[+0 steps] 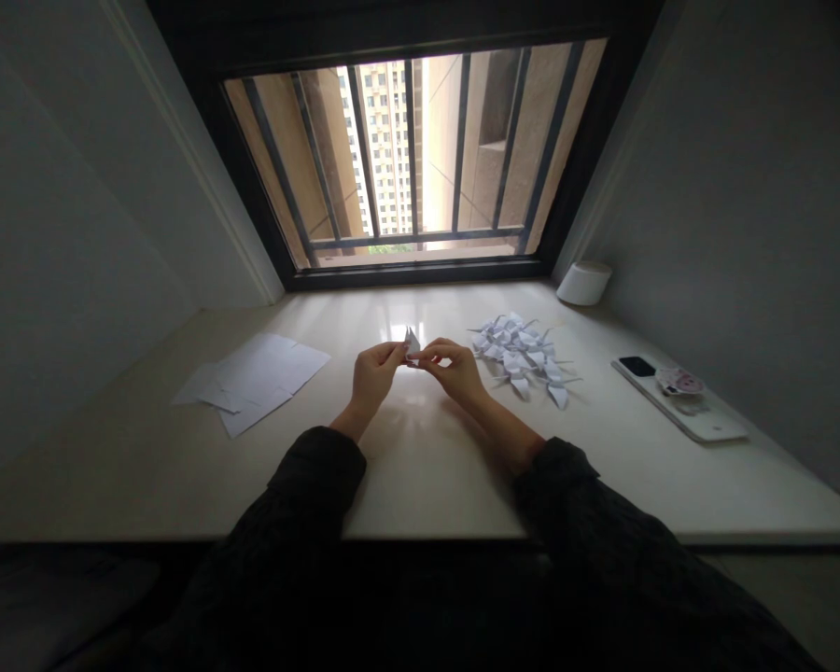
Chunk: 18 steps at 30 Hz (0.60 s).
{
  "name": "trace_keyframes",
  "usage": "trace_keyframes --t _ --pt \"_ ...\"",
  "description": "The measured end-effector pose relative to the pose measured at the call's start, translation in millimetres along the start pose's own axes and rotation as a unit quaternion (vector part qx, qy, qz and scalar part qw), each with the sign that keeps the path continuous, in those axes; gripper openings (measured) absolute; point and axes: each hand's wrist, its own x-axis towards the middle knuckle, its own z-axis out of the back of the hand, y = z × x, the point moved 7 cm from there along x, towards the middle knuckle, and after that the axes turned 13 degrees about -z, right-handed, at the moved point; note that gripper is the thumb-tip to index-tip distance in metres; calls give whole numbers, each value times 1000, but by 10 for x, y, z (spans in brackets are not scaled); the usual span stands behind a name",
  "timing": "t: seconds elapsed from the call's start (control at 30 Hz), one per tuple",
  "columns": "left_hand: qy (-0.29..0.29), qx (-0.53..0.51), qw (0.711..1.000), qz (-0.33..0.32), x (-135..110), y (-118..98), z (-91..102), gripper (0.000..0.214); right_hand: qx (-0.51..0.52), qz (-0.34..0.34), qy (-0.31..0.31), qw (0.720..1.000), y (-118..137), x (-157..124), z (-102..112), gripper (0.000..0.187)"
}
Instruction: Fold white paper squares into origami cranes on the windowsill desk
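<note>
Between my two hands, above the middle of the pale sill, is a small piece of folded white paper point(413, 342) with pointed tips standing up. My left hand point(378, 371) grips it from the left, fingers closed. From the right, my right hand point(455, 369) pinches its lower right side with thumb and finger. The fingers hide the lower part of the paper. To the right of my right hand lies a heap of folded white paper cranes point(522, 353). Flat sheets of white paper point(270, 373) overlap on the left, apart from my left hand.
A phone point(679, 401) with a round grip on its back lies at the right. A white cup-like container point(583, 283) stands in the back right corner. The barred window point(413, 159) is behind the sill point(420, 495), with walls on both sides.
</note>
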Motion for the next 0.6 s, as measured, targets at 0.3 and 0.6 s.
trace_keyframes --t 0.3,0.6 --pt "-30 0 999 36 -16 41 29 31 72 -67 -23 995 -105 17 17 21" --pt "-14 19 1000 13 -31 54 10 32 88 -123 -53 987 -180 -22 22 27"
